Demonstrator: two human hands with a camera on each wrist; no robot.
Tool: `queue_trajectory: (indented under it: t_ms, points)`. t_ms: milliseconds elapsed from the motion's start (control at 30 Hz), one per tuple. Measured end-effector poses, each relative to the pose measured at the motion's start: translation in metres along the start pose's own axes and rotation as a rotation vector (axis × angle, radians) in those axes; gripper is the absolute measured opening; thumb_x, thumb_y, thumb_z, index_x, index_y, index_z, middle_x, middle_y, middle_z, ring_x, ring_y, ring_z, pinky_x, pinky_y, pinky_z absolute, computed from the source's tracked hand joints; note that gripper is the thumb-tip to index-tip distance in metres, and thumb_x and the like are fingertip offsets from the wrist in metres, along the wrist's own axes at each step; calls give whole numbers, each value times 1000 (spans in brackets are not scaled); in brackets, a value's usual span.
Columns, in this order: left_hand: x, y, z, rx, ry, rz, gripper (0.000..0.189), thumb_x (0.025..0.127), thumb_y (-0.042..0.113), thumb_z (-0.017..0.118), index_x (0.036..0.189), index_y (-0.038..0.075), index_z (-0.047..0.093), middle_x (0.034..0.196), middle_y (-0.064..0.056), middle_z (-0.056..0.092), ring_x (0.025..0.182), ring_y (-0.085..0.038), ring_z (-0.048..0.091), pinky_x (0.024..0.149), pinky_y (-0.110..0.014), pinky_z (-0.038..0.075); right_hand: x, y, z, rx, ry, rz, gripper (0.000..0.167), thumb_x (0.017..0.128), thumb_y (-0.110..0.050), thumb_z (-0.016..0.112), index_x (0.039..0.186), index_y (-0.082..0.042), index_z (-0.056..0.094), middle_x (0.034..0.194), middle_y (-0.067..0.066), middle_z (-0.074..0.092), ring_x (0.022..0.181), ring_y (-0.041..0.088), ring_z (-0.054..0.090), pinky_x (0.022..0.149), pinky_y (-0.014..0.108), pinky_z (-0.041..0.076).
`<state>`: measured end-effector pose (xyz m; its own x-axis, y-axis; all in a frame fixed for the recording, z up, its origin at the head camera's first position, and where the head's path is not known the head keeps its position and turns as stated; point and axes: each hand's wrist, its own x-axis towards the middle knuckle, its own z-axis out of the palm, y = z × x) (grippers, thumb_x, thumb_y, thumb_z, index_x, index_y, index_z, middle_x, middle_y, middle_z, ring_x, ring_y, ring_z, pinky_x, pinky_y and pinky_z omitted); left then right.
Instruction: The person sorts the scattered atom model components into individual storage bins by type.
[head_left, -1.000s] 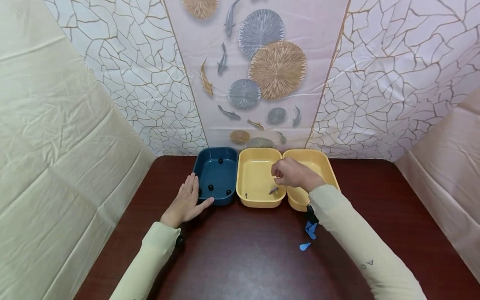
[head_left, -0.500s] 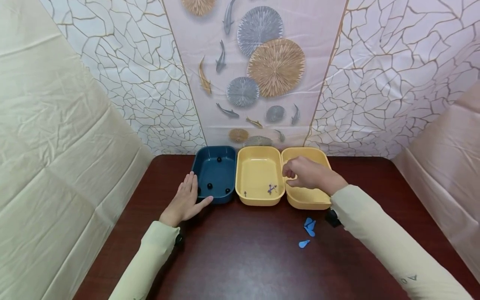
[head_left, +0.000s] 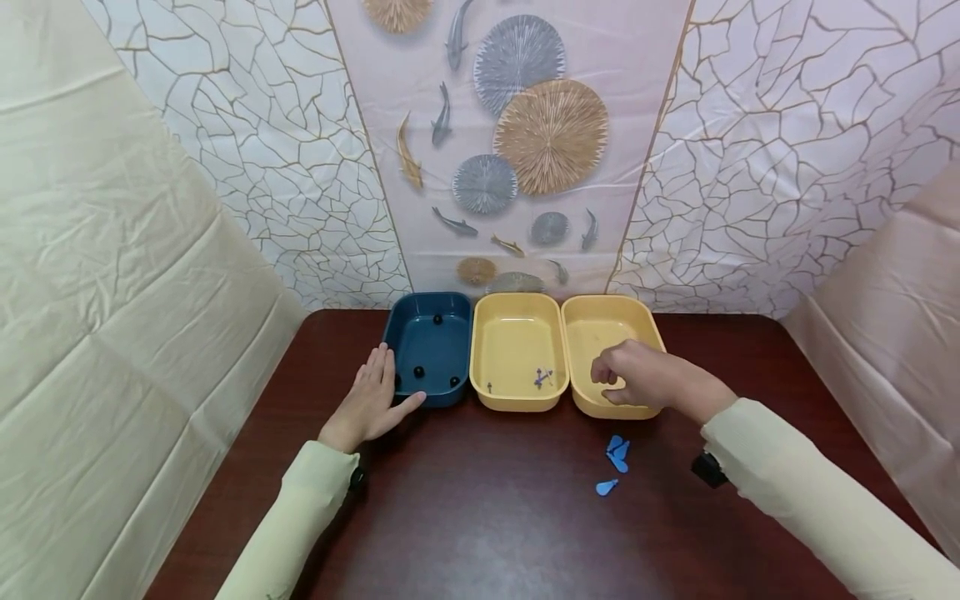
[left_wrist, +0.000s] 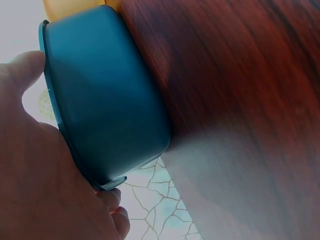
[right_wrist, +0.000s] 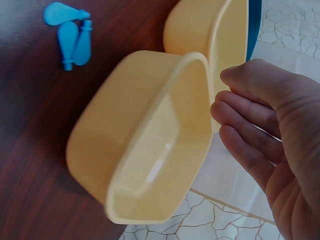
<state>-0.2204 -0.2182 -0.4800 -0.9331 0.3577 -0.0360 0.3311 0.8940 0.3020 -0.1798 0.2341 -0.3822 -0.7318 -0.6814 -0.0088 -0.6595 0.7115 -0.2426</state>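
My left hand [head_left: 365, 406] rests with straight fingers on the left and near rim of a dark blue bin [head_left: 435, 346], its thumb reaching along the front edge. Inside that bin lie several small black balls [head_left: 418, 372]. Over the right yellow bin [head_left: 600, 325] hovers my right hand [head_left: 641, 375], its fingers loosely curled, and the right wrist view shows nothing between them. The middle yellow bin [head_left: 517, 342] contains a few small purple pieces [head_left: 539, 378] near its front right corner. Closer to me, several blue teardrop-shaped pieces [head_left: 617, 452] lie on the table.
The three bins stand side by side along the back of the dark wooden table [head_left: 480, 500]. A patterned cloth [head_left: 525, 242] hangs right behind them. One blue teardrop piece [head_left: 605, 487] lies a little apart from the others.
My right hand has moved from above the middle yellow bin to the right and toward me, over the right yellow bin. The left hand has stayed on the blue bin's rim.
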Motion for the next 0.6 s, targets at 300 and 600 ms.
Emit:
queue_trajectory:
  t_ms: [300,600]
  points:
    - [1,0,0,-2,2,-1,108,102,68,48,166,-7,5,177,-25,0,165,-46,3,132,-62,13,-27,-5,16,5,8,-67,15,84,-3,82,97,-9,76,91,-1,74,83,14,69,73,29,59]
    - [0,0,0,3,-4,-6,108,102,68,48,166,-7,5,177,-25,0,165,-46,4,132,-62,14,-45,-2,41,57,-33,-16,14,85,-1,81,92,-11,75,87,-3,69,76,7,60,66,22,53]
